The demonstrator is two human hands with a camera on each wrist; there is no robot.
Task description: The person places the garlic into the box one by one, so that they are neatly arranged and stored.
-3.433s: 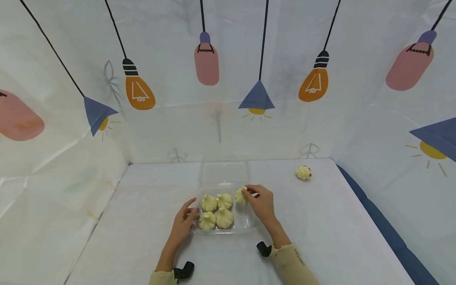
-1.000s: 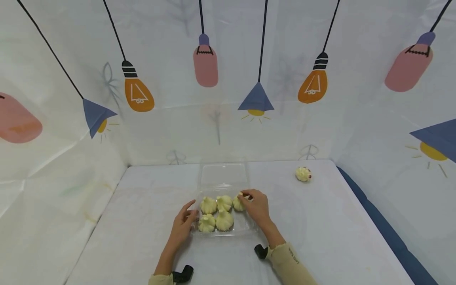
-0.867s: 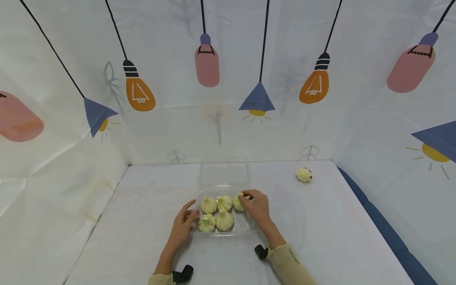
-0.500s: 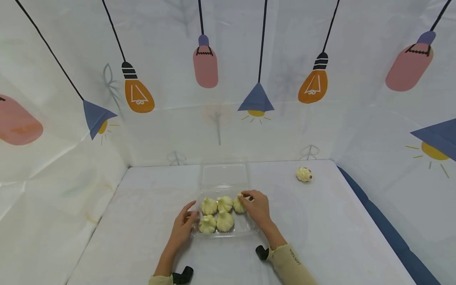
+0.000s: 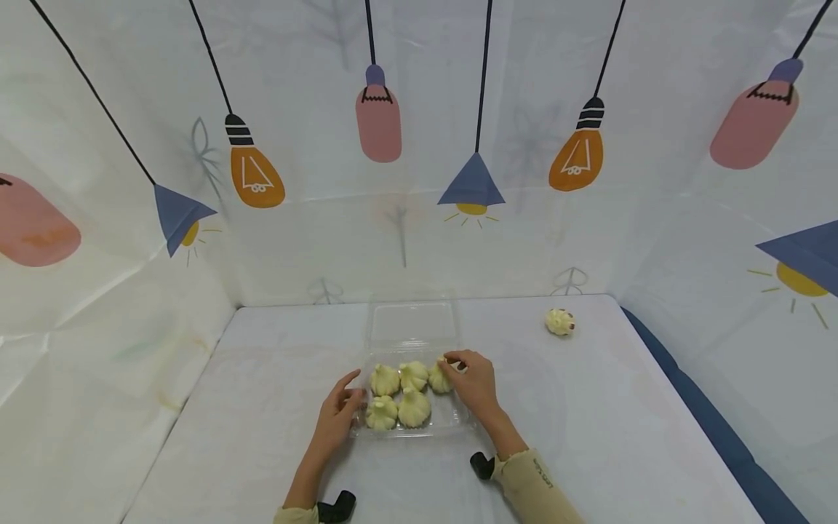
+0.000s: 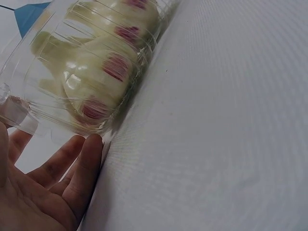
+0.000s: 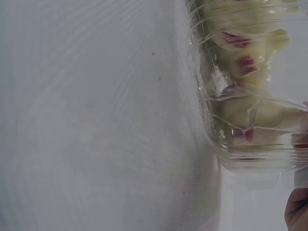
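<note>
A clear plastic clamshell box (image 5: 452,416) lies on the table with its transparent lid (image 5: 414,322) folded back. Several pale garlic bulbs (image 5: 414,407) sit inside, two in the front row and the others along the back. My right hand (image 5: 476,380) pinches the stem of the garlic bulb (image 5: 440,378) at the back right of the box. My left hand (image 5: 335,415) rests against the box's left side, fingers loosely extended. In the left wrist view its fingertips meet the plastic wall, and purple marks show low on the bulbs (image 6: 91,77).
One more garlic bulb (image 5: 559,322) lies alone near the table's back right corner. A white cloth covers the table (image 5: 589,422). Behind stands a pale curtain (image 5: 294,240) printed with lamps. The box's front right part holds no bulb.
Since the earliest frame, my right hand has moved slightly left and down, bringing its garlic bulb next to the back-row bulbs. During the last second almost nothing has moved.
</note>
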